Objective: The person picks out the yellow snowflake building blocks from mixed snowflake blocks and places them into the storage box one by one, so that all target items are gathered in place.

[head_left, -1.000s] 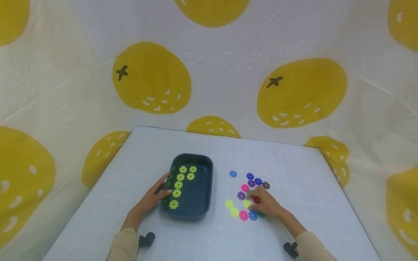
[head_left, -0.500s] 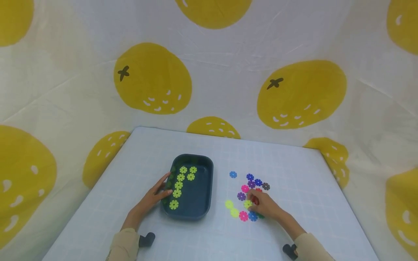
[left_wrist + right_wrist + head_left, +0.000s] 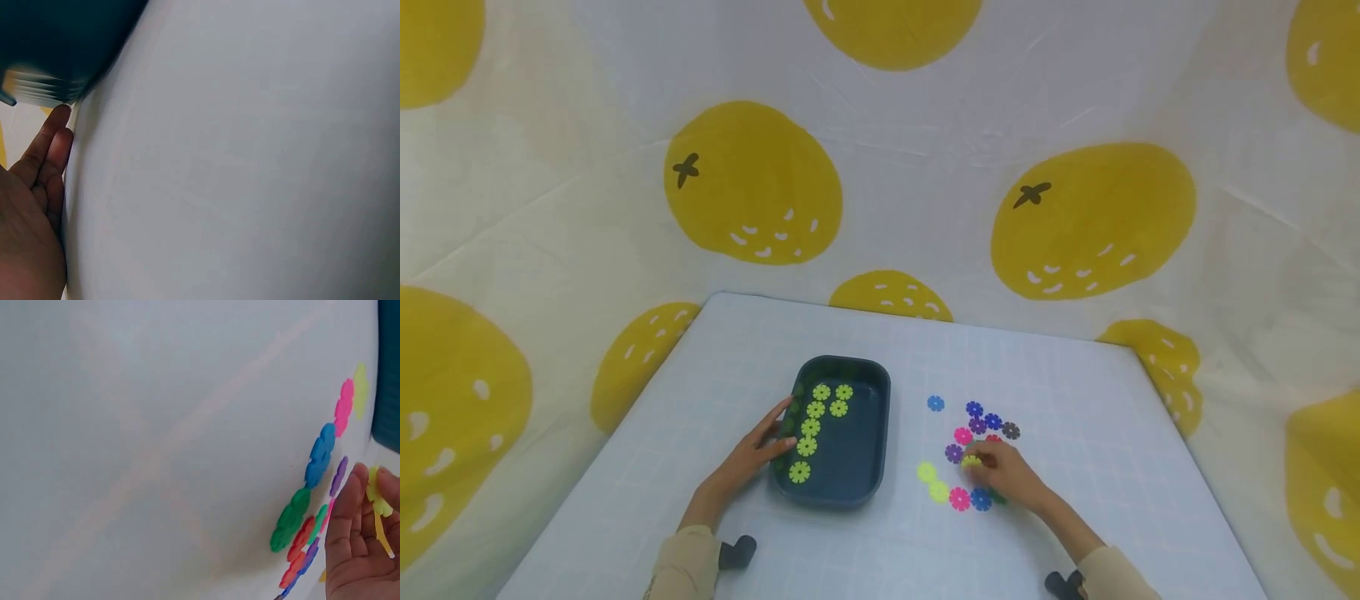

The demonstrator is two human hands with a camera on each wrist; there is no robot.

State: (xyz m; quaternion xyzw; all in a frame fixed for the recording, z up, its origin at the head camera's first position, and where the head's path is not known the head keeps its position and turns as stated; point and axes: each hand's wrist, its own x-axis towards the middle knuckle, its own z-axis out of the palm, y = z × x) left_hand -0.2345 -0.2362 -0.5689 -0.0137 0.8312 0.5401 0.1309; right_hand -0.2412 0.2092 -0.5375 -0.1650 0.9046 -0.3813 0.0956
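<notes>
My right hand pinches a yellow flower-shaped interlocking disc between thumb and fingers, just above the scattered discs. In the right wrist view the same yellow disc shows at the fingertips. My left hand rests against the left side of a dark teal tray, fingers fairly straight and the thumb at the rim. Inside the tray lie several yellow discs, mostly along its left half. Two more yellow discs lie on the table between the tray and my right hand.
Around my right hand lie several discs: pink, blue, purple, dark blue and grey. A light blue disc sits apart. A fruit-patterned cloth hangs behind the white table.
My right hand has taken up the yellow disc that was beneath its fingertips and raised it slightly. My left hand and the tray have stayed in place.
</notes>
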